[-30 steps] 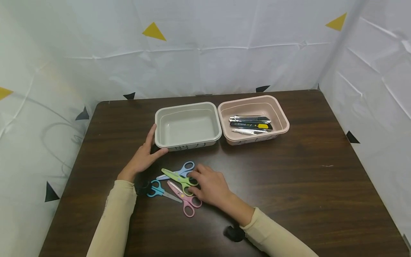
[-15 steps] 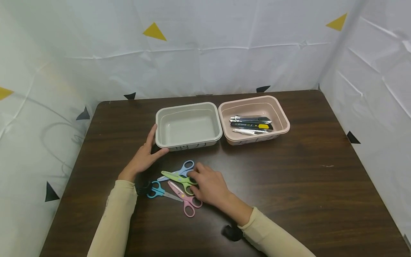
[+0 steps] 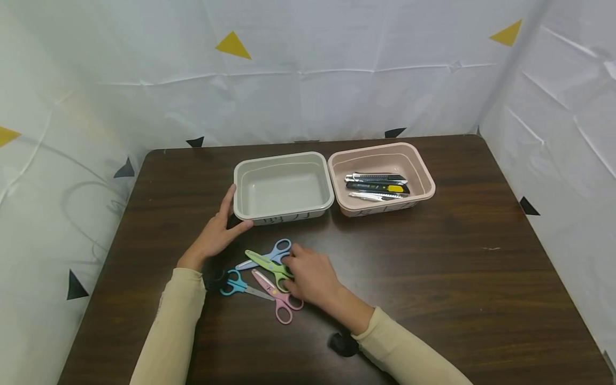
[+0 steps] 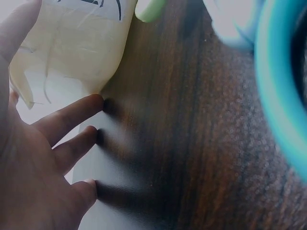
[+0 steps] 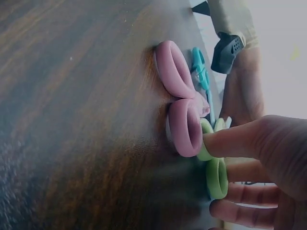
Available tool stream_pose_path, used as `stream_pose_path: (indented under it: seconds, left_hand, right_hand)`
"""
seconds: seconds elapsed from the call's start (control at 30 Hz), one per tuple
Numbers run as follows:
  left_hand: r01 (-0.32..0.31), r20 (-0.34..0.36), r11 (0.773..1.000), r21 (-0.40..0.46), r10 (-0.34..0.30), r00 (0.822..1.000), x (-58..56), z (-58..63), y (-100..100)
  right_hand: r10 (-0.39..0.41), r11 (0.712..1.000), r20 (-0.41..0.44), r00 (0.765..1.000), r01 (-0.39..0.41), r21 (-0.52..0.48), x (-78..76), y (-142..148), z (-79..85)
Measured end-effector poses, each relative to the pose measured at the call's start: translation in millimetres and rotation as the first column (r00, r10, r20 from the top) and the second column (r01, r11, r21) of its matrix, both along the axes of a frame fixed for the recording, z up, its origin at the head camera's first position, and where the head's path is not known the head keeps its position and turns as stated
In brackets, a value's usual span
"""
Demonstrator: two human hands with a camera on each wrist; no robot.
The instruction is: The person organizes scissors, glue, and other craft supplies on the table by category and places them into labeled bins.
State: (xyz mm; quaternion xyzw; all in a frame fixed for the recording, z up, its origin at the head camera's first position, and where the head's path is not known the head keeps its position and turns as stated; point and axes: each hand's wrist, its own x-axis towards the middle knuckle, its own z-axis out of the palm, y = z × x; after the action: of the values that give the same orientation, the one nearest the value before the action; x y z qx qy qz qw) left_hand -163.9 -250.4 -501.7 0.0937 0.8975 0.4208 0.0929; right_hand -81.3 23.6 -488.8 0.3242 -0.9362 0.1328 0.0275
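My left hand rests against the left end of a grey-green plastic bin, its fingers and thumb spread. With thumb and fingers, my right hand pinches the handle loops of the green scissors; in the right wrist view the thumb lies at a green loop. The green scissors lie across the light blue scissors, whose loops are partly behind the right fingers. Just in front are the pink scissors, with the turquoise scissors at their left, blade towards the pink handle.
A pink bin stands against the right end of the grey-green one and holds several utility knives. Both stand near the back of the dark wooden table. White sheeting hangs behind and at both sides.
The green scissors have shifted slightly, their tip moving right and away from me. My right hand has drawn in on their handles. The left hand stays at the bin.
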Motion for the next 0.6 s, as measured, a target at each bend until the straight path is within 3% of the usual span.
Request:
stream_pose_path:
  seconds: [0.6]
  left_hand:
    - [-0.001,-0.003,1.0,0.004,0.001,1.0,0.3,0.3,-0.2]
  right_hand:
    - [0.045,0.999,-0.013,0.999,-0.045,0.01,-0.8,2.0,7.6]
